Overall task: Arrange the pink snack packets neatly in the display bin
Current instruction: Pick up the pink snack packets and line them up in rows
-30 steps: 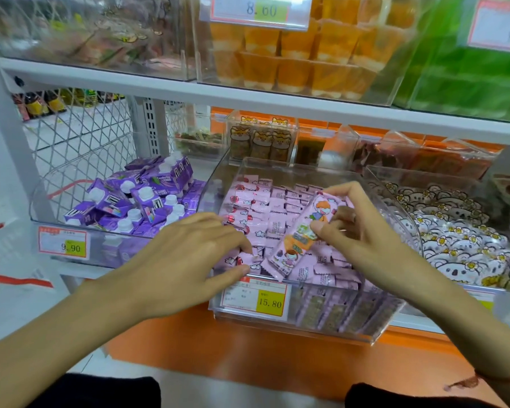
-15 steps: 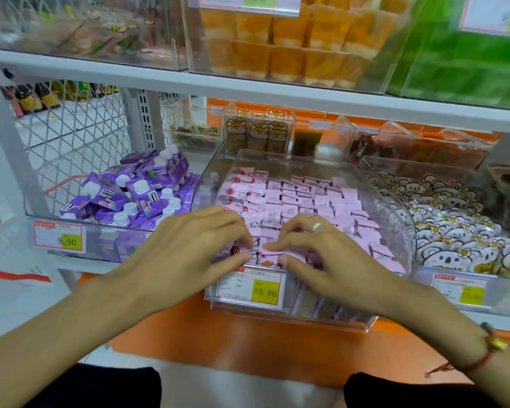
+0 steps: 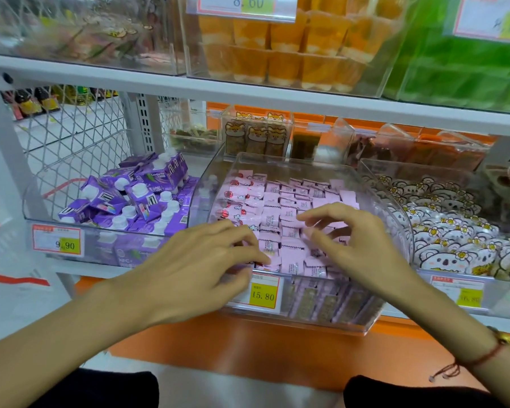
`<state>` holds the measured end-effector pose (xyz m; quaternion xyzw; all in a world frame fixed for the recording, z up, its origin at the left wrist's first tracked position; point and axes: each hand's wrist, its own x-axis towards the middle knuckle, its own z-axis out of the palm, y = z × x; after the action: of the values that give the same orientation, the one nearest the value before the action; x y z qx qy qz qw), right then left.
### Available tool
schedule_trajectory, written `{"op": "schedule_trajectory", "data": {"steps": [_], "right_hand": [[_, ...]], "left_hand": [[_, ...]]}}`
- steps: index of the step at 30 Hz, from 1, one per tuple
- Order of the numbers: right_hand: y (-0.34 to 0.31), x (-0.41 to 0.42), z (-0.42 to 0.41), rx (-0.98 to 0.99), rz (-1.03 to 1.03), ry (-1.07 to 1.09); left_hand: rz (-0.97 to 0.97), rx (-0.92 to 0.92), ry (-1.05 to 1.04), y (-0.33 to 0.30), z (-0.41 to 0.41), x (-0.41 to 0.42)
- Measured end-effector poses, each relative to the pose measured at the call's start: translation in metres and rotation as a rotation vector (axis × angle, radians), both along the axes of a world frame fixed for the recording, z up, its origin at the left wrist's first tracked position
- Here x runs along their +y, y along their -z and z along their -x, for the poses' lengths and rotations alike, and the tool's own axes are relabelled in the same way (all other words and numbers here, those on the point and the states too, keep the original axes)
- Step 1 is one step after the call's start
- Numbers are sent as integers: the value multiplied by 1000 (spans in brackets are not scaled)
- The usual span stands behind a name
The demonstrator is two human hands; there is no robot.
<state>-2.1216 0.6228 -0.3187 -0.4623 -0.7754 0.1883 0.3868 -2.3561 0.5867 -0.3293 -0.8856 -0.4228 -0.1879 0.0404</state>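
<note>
Several pink snack packets (image 3: 289, 201) lie in rows inside a clear plastic display bin (image 3: 395, 207) at the middle of the shelf. My left hand (image 3: 200, 260) rests over the bin's front left corner, fingers lying on the front packets. My right hand (image 3: 351, 240) hovers over the front right of the packets with fingers spread and slightly bent, fingertips touching the top layer. Neither hand visibly holds a packet. A yellow price tag reading 15.80 (image 3: 262, 294) hangs on the bin's front wall.
A bin of purple drink cartons (image 3: 136, 198) stands to the left, a bin of white bear-print packets (image 3: 454, 240) to the right. Small clear boxes (image 3: 256, 134) sit behind. The upper shelf (image 3: 248, 86) holds orange cups. An orange ledge (image 3: 248, 343) runs below.
The right hand laid down the long packet it held a second ago, then lifted and spread its fingers over the packets further right. The left hand stayed at the front left corner.
</note>
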Motion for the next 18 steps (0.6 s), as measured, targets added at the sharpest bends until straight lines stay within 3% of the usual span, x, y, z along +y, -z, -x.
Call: {"op": "schedule_trajectory", "data": {"steps": [3, 9, 14, 18], "right_hand": [[5, 1, 5, -77, -39, 6], [13, 1, 11, -359, -92, -57], [12, 3, 10, -164, -16, -11], [13, 3, 12, -276, 4, 64]], "left_hand": [[-17, -10, -5, 2, -6, 3], [40, -298, -67, -10, -11, 23], [259, 23, -127, -26, -22, 51], [266, 73, -159, -31, -27, 60]]}}
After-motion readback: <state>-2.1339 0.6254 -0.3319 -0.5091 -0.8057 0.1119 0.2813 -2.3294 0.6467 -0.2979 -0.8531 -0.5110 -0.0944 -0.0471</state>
